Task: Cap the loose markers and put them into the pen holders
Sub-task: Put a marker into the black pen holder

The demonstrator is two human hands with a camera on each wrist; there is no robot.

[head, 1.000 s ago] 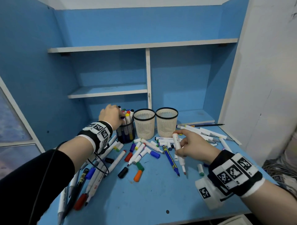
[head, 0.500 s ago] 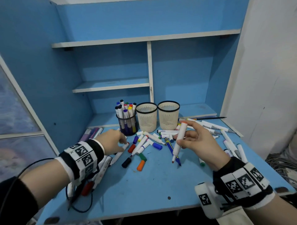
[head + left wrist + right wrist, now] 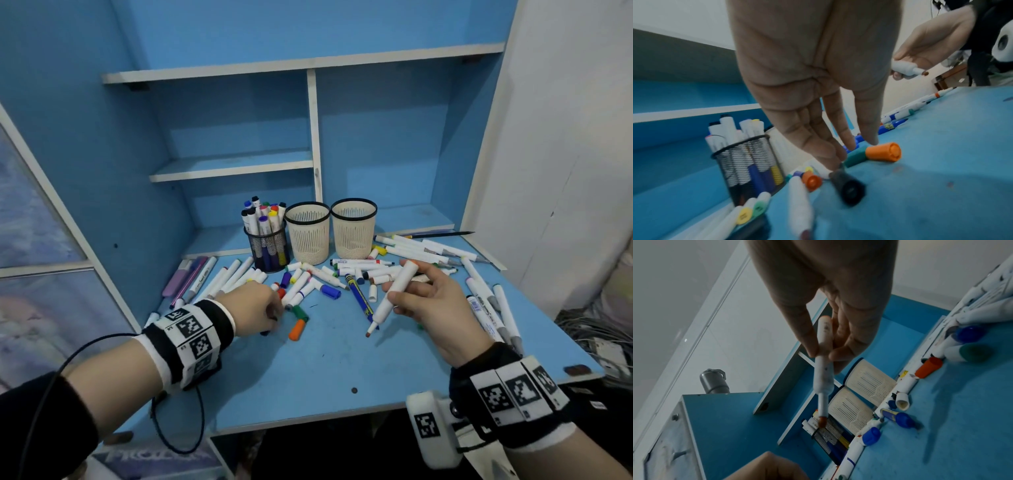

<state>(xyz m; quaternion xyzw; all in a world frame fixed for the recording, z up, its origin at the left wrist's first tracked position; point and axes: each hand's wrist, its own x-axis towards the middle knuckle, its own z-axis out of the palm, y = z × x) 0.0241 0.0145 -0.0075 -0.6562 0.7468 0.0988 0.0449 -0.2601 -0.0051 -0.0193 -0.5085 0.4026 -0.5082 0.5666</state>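
Observation:
My right hand [image 3: 399,296] pinches an uncapped white marker [image 3: 390,301] above the blue desk [image 3: 342,370], its brownish tip pointing down and left; in the right wrist view, thumb and fingers of that hand [image 3: 822,353] hold the barrel [image 3: 823,378]. My left hand [image 3: 270,315] reaches down with straight fingers [image 3: 830,155] over loose caps: a black cap [image 3: 849,188] at the fingertips, a green cap [image 3: 855,158] and an orange cap [image 3: 882,154] beside them. A black mesh holder [image 3: 269,246] full of capped markers and two empty beige holders [image 3: 308,236] [image 3: 354,233] stand behind.
Loose markers lie in heaps at the left [image 3: 219,281], middle [image 3: 359,274] and right [image 3: 486,301] of the desk. A blue pen [image 3: 359,298] lies under the right hand. Shelves rise behind the holders. A black cable hangs from my left wrist.
My left hand came away from the black holder and dropped to the loose caps on the desk. My right hand lifted its marker and tilted it tip-down.

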